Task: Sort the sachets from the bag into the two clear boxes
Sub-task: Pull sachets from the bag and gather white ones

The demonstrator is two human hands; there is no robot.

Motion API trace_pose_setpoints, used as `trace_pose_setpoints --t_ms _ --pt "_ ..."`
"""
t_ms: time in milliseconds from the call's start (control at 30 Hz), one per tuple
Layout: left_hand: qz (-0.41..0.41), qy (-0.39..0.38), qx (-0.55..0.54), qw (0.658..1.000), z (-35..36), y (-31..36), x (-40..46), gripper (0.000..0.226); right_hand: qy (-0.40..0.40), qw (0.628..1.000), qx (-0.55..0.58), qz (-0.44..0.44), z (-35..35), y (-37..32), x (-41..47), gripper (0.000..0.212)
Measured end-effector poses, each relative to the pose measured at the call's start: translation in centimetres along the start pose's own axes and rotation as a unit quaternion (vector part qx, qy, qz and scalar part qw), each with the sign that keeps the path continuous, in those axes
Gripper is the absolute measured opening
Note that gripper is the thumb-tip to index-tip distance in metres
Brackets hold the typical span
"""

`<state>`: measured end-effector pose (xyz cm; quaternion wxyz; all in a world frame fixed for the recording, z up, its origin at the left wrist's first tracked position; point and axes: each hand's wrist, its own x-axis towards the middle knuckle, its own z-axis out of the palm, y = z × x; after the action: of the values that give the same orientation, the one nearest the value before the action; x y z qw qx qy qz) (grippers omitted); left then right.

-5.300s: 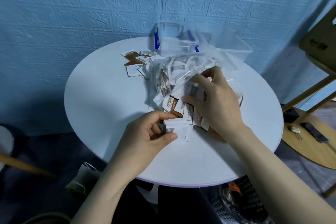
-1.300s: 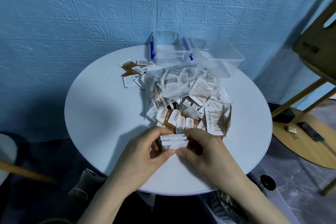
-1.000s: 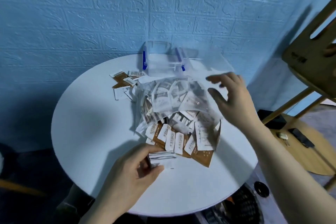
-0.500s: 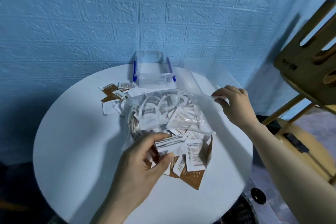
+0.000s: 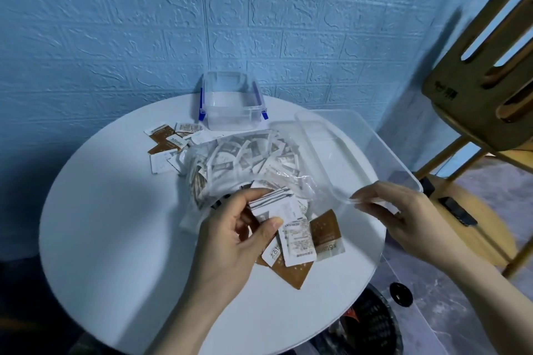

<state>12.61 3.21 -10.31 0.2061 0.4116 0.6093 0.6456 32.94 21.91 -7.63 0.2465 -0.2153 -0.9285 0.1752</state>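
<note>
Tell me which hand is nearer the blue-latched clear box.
Left. The left hand holds sachets below the blue-latched box, past the bag; the right hand grips the other box's rim, farther right.

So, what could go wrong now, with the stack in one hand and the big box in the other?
1. The right hand holds the large clear box only by its near rim, tilted, partly past the table edge; it may slip.
2. The left hand pinches a fanned stack of white sachets; some could slide out.
3. The box might sweep the loose brown sachets off the table.
</note>
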Motion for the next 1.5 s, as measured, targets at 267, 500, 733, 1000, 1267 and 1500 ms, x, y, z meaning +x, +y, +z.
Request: trace_pose_setpoints --t_ms 267,500,733,1000,1267,1500 --pt "0.013 -0.012 -0.001 1.0 1.2 1.0 0.1 0.046 -0.04 0.976 0.216 -0.005 0.1 -5.5 2.2 0.044" --pt "0.017 -0.009 -0.028 0.999 2.3 2.0 1.9 0.056 -0.067 0.914 0.395 0.062 2.0 -6.8 5.0 0.033" --pt "-0.001 -0.004 -0.05 0.999 3.3 2.4 4.6 0.047 -0.085 0.922 0.373 0.052 0.6 -4.8 6.5 0.025" --pt "0.144 0.028 0.2 0.969 6.4 2.5 5.4 0.055 -0.04 0.955 0.278 0.092 -2.5 -1.8 8.9 0.02" --pt "0.331 -0.082 0.468 0.815 9.7 -1.2 5.2 0.028 -0.145 0.975 -0.161 0.053 0.4 5.6 15.7 0.031" --pt "0.354 -0.074 0.422 0.831 9.3 -2.2 5.8 0.025 -0.17 0.972 -0.151 0.055 4.1 6.1 18.8 0.029"
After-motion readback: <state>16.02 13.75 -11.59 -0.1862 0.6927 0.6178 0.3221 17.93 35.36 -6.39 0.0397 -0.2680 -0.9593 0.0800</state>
